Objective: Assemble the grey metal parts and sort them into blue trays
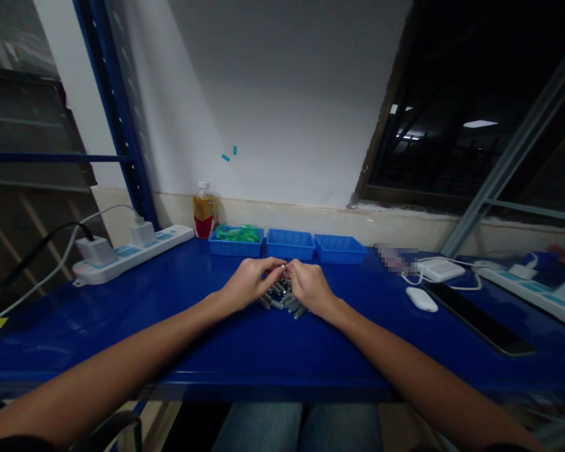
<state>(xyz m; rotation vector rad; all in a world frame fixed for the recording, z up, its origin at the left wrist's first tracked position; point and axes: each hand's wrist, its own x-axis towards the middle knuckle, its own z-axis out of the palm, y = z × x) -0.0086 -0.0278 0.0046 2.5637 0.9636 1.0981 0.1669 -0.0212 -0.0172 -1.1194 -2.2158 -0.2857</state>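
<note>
My left hand [248,282] and my right hand [311,287] meet above the middle of the blue table. Thumb and fingers of both are closed in a pinch around a small shiny metal piece [284,267], too small to make out exactly. Under and between the hands lies a loose pile of short silvery metal cylinders [292,304], partly covered by the fingers. Just behind the hands stand three blue plastic trays in a row. The left tray [235,248] holds green plastic pieces [238,233]; beside it are the middle tray [289,248] and the right tray [339,252].
A drink bottle [204,210] stands behind the left tray. Power strips [136,252] with plugs and cables lie at both sides of the blue table [207,351]. On the right are a white earphone case [422,299], a black phone [480,319] and a white charger [440,269].
</note>
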